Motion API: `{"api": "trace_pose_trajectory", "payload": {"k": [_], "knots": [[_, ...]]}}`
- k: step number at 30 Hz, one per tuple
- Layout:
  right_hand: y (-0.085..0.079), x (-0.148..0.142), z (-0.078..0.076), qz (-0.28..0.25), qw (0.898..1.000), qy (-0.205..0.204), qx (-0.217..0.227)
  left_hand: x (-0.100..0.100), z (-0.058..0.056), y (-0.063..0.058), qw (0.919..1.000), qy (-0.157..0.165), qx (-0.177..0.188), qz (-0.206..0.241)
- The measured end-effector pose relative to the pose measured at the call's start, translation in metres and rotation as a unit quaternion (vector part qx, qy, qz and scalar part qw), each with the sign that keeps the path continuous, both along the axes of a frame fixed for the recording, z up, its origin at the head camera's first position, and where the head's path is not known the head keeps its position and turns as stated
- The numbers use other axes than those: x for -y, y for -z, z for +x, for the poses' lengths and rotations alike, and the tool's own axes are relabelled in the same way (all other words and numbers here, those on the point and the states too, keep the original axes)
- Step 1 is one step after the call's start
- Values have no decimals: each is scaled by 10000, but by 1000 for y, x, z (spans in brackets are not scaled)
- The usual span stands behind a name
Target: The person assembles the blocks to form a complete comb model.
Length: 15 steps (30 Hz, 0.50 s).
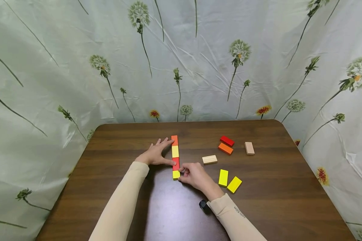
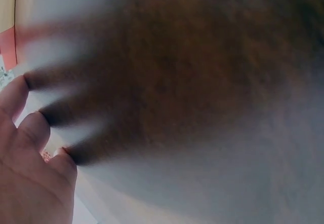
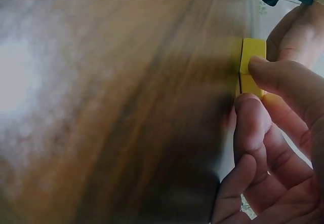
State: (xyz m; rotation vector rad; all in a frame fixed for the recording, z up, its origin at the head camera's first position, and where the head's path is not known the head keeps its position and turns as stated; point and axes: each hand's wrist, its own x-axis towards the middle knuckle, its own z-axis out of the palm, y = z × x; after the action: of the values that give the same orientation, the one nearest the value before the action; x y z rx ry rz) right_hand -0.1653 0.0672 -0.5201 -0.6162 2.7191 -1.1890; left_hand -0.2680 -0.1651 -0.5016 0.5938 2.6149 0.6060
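A straight row of small blocks lies on the table: from far to near, an orange block [image 1: 175,139], a pale yellow block [image 1: 175,151], a red block [image 1: 176,164] and a bright yellow block [image 1: 176,175]. Along its left side my left hand [image 1: 155,154] is spread, index fingertip by the orange block and thumb at the red one. The other fingers reach out over the table in the left wrist view. My right hand [image 1: 194,174] is at the near end, thumb and index finger pinching the bright yellow block, as the right wrist view shows.
Right of the row lie loose blocks: a red one [image 1: 227,140], an orange one [image 1: 225,148], a ribbed pale one [image 1: 209,159], a pinkish one [image 1: 249,148] and two yellow ones [image 1: 223,177]. A flower-patterned curtain [image 1: 199,67] hangs behind the brown table [image 1: 274,187].
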Motion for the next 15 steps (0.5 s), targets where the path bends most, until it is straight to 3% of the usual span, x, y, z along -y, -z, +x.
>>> {"api": "trace_pose_trajectory", "payload": {"k": [15], "knots": [[2, -1, 3, 4, 10000, 40, -35, 2, -1, 5, 9999, 81, -40, 93]]}}
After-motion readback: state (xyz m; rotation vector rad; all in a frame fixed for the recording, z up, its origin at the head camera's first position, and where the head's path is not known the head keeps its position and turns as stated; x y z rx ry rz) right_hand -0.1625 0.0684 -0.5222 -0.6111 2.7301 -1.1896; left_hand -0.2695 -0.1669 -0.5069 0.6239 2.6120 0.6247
